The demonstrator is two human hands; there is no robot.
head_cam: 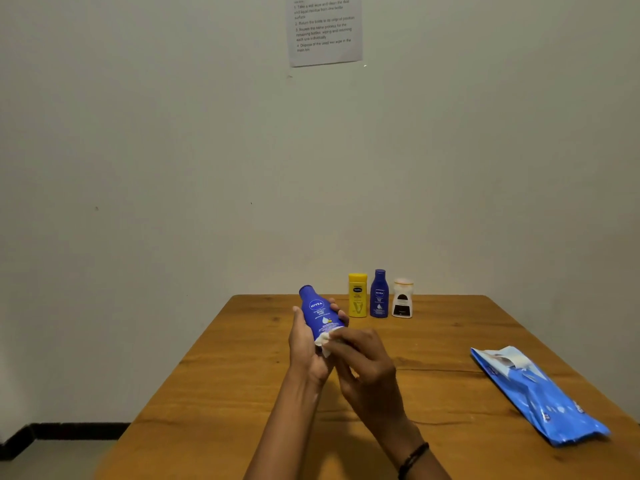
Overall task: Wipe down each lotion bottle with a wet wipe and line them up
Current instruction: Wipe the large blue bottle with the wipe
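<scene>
My left hand (304, 344) grips a blue lotion bottle (318, 311) above the wooden table (242, 393), tilted with its cap up and to the left. My right hand (363, 362) pinches a white wet wipe (327, 339) against the bottle's lower end. At the back of the table stand three more bottles in a row: a yellow bottle (357, 295), a smaller blue bottle (379, 294) and a white bottle with a dark label (402, 299).
A blue pack of wet wipes (540, 396) lies on the right side of the table, its flap open. A printed sheet (323, 27) is taped to the wall behind. The table's left edge drops to the floor (52, 459).
</scene>
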